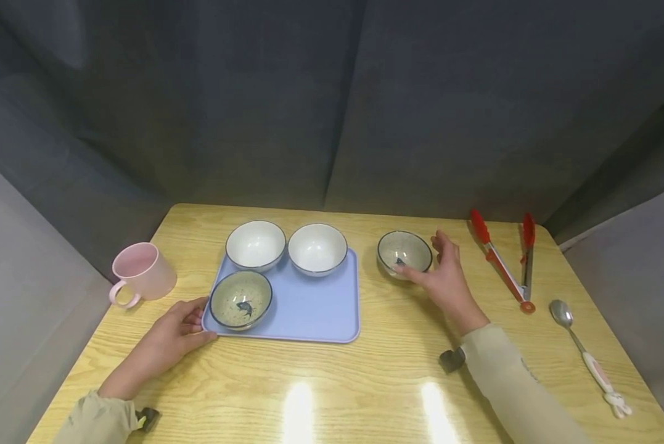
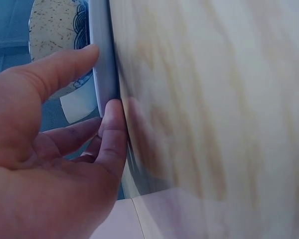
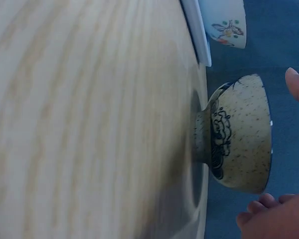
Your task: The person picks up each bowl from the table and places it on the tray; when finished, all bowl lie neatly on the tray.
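Note:
My left hand (image 1: 175,330) holds the front left corner of the blue tray (image 1: 315,308); in the left wrist view the thumb (image 2: 72,67) lies by the rim and the fingertips touch its edge. On the tray's front left sits a speckled greenish bowl (image 1: 241,300) with a dark fish motif. Two white bowls (image 1: 256,245) stand along the tray's back. Right of the tray, a second speckled bowl (image 1: 404,254) stands upright on the table. My right hand (image 1: 445,280) is spread around its right side; in the right wrist view, thumb and fingers are apart from this bowl (image 3: 241,134).
A pink mug (image 1: 145,271) stands left of the tray. Red-tipped tongs (image 1: 504,271) lie spread at the right back, with a spoon (image 1: 587,361) in front of them near the right table edge. A dark curtain (image 1: 343,111) hangs behind the table.

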The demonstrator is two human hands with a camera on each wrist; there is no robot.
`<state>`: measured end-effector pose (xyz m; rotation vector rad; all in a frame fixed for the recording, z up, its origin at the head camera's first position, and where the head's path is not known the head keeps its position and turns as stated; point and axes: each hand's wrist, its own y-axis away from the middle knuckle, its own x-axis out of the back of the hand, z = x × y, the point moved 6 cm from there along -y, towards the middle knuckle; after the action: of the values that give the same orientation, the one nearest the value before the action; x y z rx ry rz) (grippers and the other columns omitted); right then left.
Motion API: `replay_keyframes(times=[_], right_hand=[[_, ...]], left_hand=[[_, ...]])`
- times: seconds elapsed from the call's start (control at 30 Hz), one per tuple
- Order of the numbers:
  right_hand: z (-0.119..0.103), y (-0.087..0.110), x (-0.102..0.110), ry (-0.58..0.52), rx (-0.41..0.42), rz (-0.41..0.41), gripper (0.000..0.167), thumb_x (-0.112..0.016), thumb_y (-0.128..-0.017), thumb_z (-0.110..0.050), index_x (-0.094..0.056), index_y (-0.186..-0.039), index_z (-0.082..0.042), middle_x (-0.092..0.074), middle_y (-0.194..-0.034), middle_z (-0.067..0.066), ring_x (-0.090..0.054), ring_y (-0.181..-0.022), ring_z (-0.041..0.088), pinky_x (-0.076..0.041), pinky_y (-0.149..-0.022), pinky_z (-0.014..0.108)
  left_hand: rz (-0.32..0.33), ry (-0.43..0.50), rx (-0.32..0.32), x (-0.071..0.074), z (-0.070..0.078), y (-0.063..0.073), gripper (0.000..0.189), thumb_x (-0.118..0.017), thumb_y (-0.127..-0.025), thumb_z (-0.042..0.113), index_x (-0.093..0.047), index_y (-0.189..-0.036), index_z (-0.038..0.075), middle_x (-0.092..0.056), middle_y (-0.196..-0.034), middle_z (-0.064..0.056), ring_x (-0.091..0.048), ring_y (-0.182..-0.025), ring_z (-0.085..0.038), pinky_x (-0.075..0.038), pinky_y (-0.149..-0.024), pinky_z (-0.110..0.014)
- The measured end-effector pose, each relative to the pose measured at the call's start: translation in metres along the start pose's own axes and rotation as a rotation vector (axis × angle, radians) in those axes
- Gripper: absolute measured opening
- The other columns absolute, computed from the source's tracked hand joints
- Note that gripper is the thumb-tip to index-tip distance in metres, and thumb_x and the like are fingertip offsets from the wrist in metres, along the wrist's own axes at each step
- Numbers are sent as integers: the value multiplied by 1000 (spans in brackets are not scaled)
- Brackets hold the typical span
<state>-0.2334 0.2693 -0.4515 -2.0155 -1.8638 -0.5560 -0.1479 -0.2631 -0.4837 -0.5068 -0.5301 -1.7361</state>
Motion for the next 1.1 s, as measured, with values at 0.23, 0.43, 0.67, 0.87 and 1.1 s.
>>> replay_keyframes(times=[0.23, 0.43, 0.67, 0.87, 1.1], right_hand=[[10, -3, -5, 0, -51, -78, 138, -96, -90, -39, 3, -179, -5, -14, -184, 27, -15, -173, 49, -21, -143, 63], [15, -6, -11, -30, -69, -133, 139, -97, -89, -33, 5, -178, -2, -8, -184, 30, -18, -172, 49, -24, -143, 61], [19, -9, -12, -16, -56, -153, 134, -98, -89, -30, -2, -177, 3, -18, -181, 34, -29, -167, 52, -30, -140, 64], [20, -10, -14, -32, -60, -172, 132, -97, -90, -28, -3, -177, 3, -19, -180, 34, -30, -166, 54, -31, -139, 67], [24, -11, -15, -49, -77, -163, 133, -98, -89, -31, -4, -178, 0, -19, -181, 31, -29, -168, 50, -29, -140, 64]], left_hand=[[-4, 4, 6, -1, 0, 1, 77, -87, -98, 13, -49, -159, -13, -64, -128, -20, -66, -108, -11, -62, -96, -12], [-7, 3, 10, -1, -1, 1, 76, -87, -98, 13, -49, -159, -13, -64, -128, -20, -66, -108, -11, -62, -95, -13], [0, 1, 12, 0, 1, 1, 76, -87, -98, 13, -50, -159, -13, -64, -128, -20, -66, -108, -10, -62, -96, -12], [5, -5, 7, 0, 1, 1, 75, -87, -98, 13, -50, -159, -13, -64, -128, -20, -66, -109, -8, -61, -96, -11], [2, 3, -9, -2, 1, 1, 75, -87, -98, 12, -50, -158, -14, -64, -128, -21, -65, -109, -8, -63, -96, -15]])
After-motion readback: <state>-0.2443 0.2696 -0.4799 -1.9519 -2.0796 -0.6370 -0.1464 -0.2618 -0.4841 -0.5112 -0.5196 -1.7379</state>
